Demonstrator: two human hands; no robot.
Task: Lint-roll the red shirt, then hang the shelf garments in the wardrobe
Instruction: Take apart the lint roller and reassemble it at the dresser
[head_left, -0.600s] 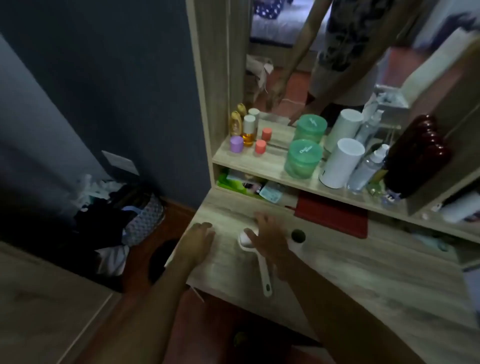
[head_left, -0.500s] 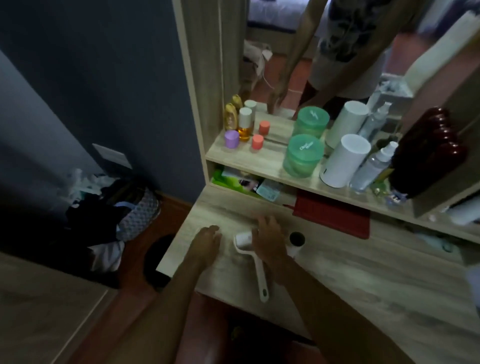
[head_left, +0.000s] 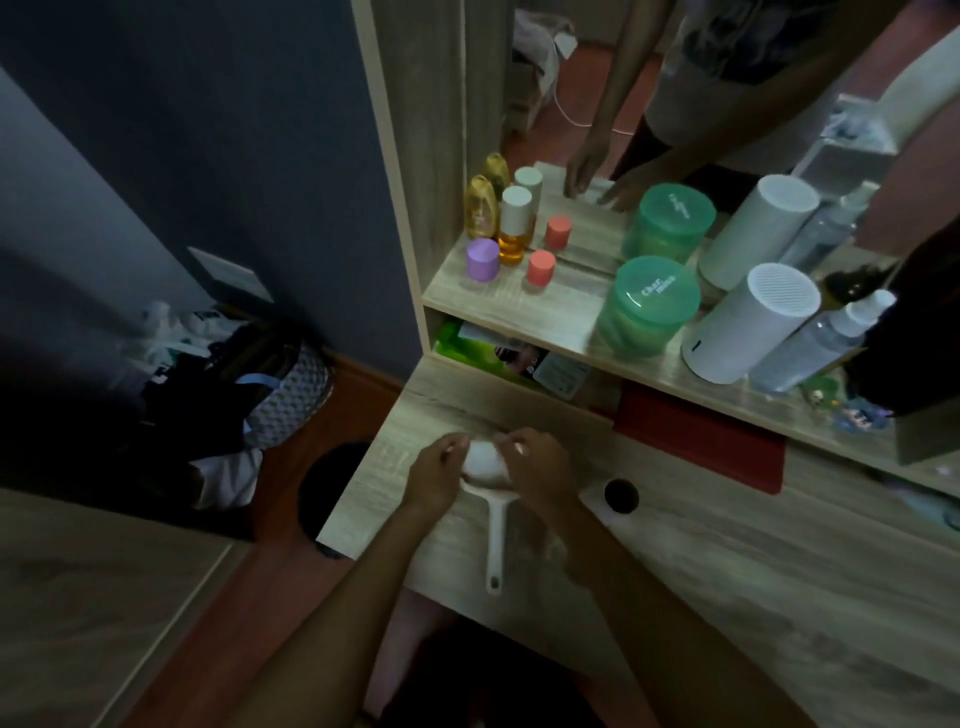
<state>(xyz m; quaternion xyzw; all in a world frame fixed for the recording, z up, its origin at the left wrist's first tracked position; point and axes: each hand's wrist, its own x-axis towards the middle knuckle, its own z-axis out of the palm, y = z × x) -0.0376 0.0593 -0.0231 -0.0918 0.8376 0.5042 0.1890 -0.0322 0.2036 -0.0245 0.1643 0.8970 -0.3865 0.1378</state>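
- Lint roller (head_left: 485, 464), white, lies on the wooden desk (head_left: 727, 561) near its left front corner; handle points toward the person.
- Left hand (head_left: 434, 478) curls its fingers round the roller head's left end.
- Right hand (head_left: 537, 467) grips the head's right end, fingertips pinched at the top.
- Shelf above the desk: green lidded jar (head_left: 644, 306), white cylinder (head_left: 748, 322), spray bottle (head_left: 826, 343).
- Red flat item (head_left: 696, 436) lies under that shelf, well right of the roller.

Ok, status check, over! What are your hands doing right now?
Left hand and right hand both grip the lint roller head. Roller on desk. Nothing blocking.
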